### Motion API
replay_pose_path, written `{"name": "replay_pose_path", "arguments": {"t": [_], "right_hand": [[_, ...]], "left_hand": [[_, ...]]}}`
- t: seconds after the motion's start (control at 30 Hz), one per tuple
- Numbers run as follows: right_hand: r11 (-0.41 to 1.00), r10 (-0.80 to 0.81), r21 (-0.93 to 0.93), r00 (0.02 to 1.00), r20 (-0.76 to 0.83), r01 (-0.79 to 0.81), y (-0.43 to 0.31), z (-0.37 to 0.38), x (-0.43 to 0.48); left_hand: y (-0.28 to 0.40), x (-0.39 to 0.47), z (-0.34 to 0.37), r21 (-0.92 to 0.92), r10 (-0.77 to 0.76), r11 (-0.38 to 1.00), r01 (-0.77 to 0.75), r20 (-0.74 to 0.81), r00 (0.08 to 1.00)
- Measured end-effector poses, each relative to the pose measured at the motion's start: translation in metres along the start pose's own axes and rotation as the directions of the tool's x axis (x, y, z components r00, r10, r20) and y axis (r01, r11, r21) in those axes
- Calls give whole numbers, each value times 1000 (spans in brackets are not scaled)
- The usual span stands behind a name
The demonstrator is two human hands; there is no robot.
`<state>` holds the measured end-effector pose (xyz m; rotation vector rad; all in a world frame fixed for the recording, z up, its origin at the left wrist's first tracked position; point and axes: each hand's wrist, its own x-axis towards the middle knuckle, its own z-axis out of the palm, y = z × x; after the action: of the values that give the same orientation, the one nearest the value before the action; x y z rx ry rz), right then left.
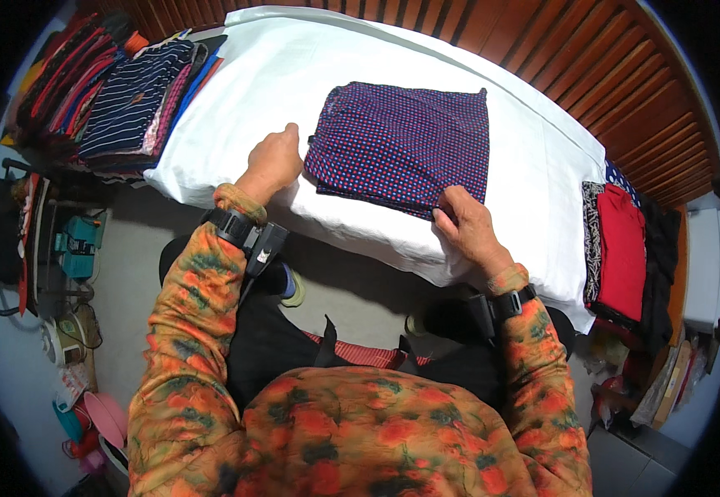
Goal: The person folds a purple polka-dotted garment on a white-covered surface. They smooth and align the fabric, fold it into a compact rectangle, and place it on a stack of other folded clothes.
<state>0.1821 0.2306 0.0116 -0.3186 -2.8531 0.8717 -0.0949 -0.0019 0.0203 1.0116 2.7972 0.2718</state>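
Note:
A dark navy garment with small red and light-blue dots point(400, 143) lies folded in front of me on the white sheet point(260, 68). My right hand point(468, 227) pinches its near right corner between thumb and fingers. Just off the garment's left edge is my left hand point(276, 160), its fingers curled in and nothing visible in them. Several layers show along the garment's near edge. I cannot tell whether the left hand touches the cloth.
Folded clothes point(136, 99) are piled at the bed's left end, and a red folded garment point(620, 248) tops others at the right. A slatted wooden headboard point(540, 43) borders the far side. A teal box point(80, 245) and a pink basin point(106, 417) are at the left.

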Motion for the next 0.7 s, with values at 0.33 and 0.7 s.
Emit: {"name": "replay_pose_path", "arguments": {"t": [0.33, 0.7], "right_hand": [[1000, 5, -9, 1000, -20, -5, 1, 2, 1], [999, -10, -51, 1000, -20, 9, 0, 3, 2]], "left_hand": [[-1, -5, -13, -250, -61, 959, 132, 274, 960], [9, -7, 1, -434, -66, 894, 110, 115, 991]]}}
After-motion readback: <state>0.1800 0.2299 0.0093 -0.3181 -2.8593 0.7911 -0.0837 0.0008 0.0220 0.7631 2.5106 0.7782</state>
